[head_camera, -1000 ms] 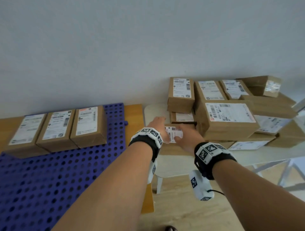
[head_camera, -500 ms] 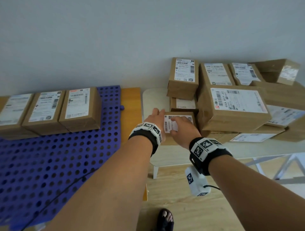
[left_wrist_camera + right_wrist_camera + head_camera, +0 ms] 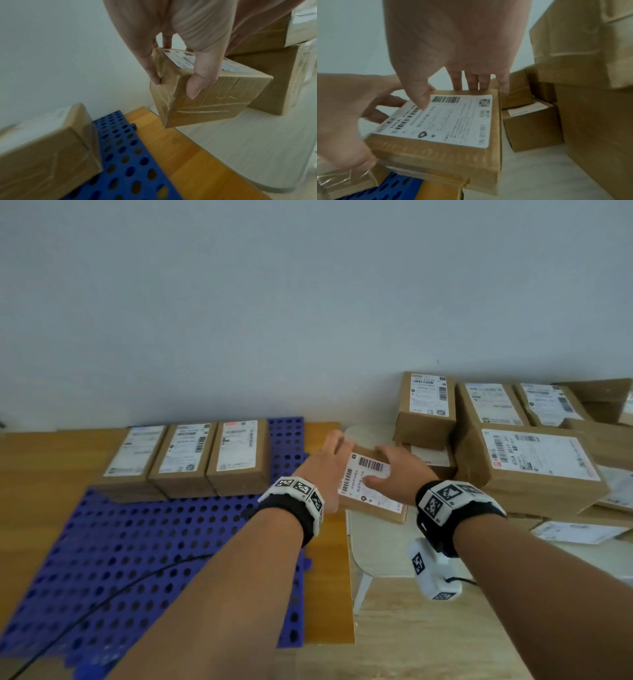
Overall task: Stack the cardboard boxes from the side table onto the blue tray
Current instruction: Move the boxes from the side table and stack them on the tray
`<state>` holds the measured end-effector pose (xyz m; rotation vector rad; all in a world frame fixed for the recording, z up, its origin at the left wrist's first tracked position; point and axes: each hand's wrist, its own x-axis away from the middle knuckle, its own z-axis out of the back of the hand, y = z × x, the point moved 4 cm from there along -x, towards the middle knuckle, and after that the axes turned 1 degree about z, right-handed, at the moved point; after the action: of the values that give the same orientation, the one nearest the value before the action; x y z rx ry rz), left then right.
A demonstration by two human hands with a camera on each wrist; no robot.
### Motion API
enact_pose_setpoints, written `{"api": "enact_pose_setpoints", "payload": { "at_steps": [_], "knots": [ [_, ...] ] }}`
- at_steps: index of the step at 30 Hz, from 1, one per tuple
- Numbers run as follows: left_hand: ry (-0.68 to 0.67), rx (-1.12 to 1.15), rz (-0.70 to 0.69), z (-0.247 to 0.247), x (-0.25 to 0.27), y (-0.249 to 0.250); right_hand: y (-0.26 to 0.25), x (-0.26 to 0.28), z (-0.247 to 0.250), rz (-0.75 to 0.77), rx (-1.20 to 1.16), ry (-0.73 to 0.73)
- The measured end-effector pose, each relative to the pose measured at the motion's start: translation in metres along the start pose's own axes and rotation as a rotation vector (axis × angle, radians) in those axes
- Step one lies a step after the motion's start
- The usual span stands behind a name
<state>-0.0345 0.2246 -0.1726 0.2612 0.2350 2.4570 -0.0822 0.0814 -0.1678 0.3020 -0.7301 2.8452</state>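
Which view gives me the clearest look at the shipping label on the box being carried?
The right wrist view: the shipping label faces the camera, barcode sharp, thumb covering only one corner. The head view shows it smaller, between both hands. The left wrist view catches just a blurred, foreshortened strip.

We note the held box (image 3: 436,155): matt brown cardboard, glossy clear tape creasing over its seams, smooth white paper label (image 3: 443,119) on top. Blue tray (image 3: 137,542): perforated plastic, slight sheen. Counter (image 3: 325,577): smooth orange wood. Side table (image 3: 240,142): pale, matt top.
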Motion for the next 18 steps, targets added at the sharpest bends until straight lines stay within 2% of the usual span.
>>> {"api": "enact_pose_setpoints", "payload": {
  "at_steps": [3,8,15,18],
  "knots": [
    [0.05,0.003,-0.006,0.024,0.013,-0.021,-0.025,-0.01,0.014,0.004,-0.015,-0.032],
    [0.117,-0.059,-0.089,0.055,0.031,-0.048,-0.062,-0.028,0.03,-0.051,-0.132,0.017],
    [0.107,-0.115,-0.22,0.074,0.051,-0.099,-0.106,-0.046,-0.004,-0.095,-0.242,-0.106],
    [0.087,-0.156,-0.319,0.082,0.059,-0.114,-0.133,-0.047,-0.023,-0.043,-0.267,-0.189]
  ]
}}
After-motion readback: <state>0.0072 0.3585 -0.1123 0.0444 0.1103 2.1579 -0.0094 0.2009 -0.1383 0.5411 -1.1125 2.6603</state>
